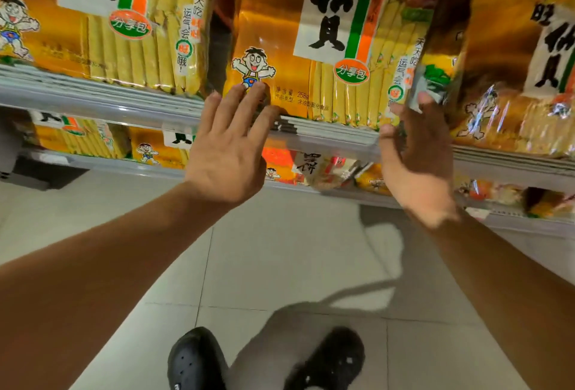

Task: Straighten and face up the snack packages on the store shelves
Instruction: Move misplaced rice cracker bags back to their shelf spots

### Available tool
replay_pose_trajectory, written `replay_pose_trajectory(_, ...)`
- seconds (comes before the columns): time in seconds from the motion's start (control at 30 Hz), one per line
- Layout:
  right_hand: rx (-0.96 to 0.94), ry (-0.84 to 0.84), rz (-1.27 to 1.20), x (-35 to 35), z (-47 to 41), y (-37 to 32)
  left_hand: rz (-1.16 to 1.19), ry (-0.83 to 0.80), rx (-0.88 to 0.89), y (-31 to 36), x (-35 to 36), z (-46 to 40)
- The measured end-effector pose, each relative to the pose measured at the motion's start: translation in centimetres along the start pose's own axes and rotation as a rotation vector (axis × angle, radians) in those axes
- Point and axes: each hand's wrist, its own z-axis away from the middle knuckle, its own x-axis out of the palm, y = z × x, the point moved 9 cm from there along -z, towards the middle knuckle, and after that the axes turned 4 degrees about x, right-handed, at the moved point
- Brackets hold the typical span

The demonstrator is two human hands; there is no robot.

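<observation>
On my far left stands an orange-and-yellow plastic rice-cracker bag with a white label panel, upright on the grey metal shelf edge. Under it, a lower grey shelf carries smaller orange snack bags. My left hand is spread flat, fingers straight and apart, its fingertips pressing the lower left corner of the middle orange cracker bag, right below the cartoon boy print; it holds nothing. That middle bag stands upright, facing me, at the front lip of the upper shelf. My right hand is blurred; its fingers reach up along the bag's right edge, touching the seam where the glossy orange bag on the right leans in tilted. I cannot tell whether they are gripping. Down below, two black perforated clogs rest on pale floor tiles.
</observation>
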Motion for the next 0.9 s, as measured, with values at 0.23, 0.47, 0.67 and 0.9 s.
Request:
replay_pose_trajectory(0.23,-0.09,0.198,-0.07,0.9,0.9,0.8,-0.075,0.312,-0.02,0.3,1.8,-0.3)
replay_pose_trajectory(0.47,-0.32,0.234,-0.261,5.7,7.9,3.6,0.204,0.137,0.235,4.8,14.9,5.7)
replay_pose_trajectory(0.67,-0.004,0.073,-0.289,18.7,9.2,12.8,1.006,0.177,-0.591,-3.7,26.8,4.0)
replay_pose_trajectory(0.9,0.439,-0.219,-0.739,29.2,5.0,19.5,1.298,0.199,-0.62,-6.2,32.6,1.7)
